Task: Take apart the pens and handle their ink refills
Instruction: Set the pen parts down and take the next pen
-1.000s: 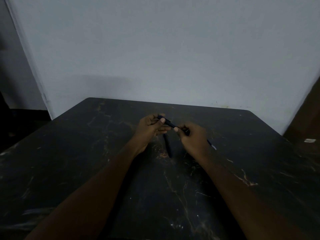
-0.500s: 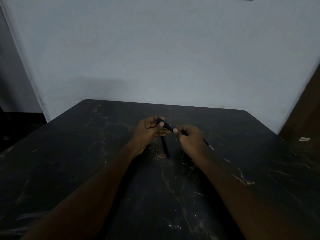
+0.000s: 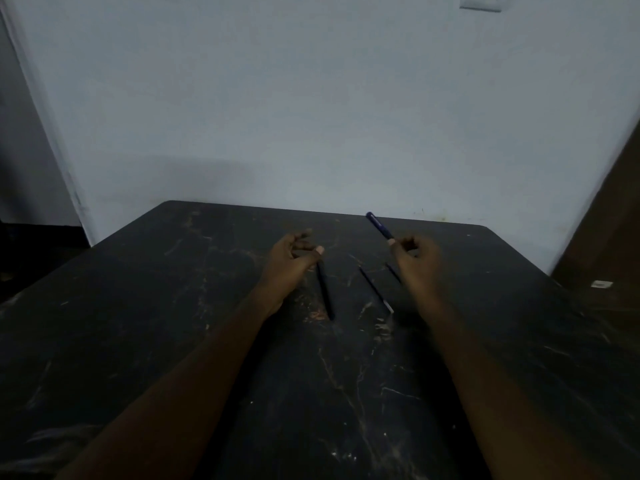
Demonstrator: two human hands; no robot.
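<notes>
My right hand [image 3: 417,263] pinches one end of a blue pen barrel [image 3: 378,226], which points up and to the left above the table. My left hand [image 3: 289,259] hovers apart from it, fingers loosely spread, with nothing visible in it. Just under its thumb a dark pen [image 3: 325,292] lies on the black table [image 3: 173,323]. A thin ink refill [image 3: 375,289] with a pale tip lies between my hands. Another short dark piece [image 3: 393,271] lies by my right hand, partly hidden behind it.
The black marbled table ends at a pale wall [image 3: 311,116] behind. A brown surface [image 3: 609,237] stands at the right with a small white object [image 3: 602,284] on it. The scene is dim.
My hands have pulled apart. The left hand has let go of the pen that both held; the right hand has lifted the barrel up and right. A thin refill now lies on the table.
</notes>
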